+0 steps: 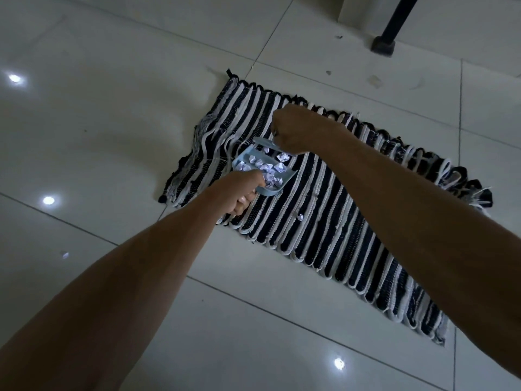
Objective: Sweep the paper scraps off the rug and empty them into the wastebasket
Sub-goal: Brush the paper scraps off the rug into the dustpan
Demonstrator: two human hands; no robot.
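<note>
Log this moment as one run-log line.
left hand: holding dustpan | right hand: holding brush | paper scraps: mostly in dustpan | stray scrap: on rug

1. A dim, bluish, underexposed scene is shown.
2. Small ceiling lights are mirrored as bright glare spots on the glossy floor (84, 131).
3. Straight lines are bent near the edges; detail is slightly soft.

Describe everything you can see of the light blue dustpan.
The dustpan is small, light blue and looks like plastic, with low raised side walls. It sits tilted over the striped rug, near its left end. Crumpled white paper scraps fill its tray. The left hand grips its handle at the near edge. The right hand holds a matching blue piece, probably a brush, at its far edge; its bristles are hidden.
</note>
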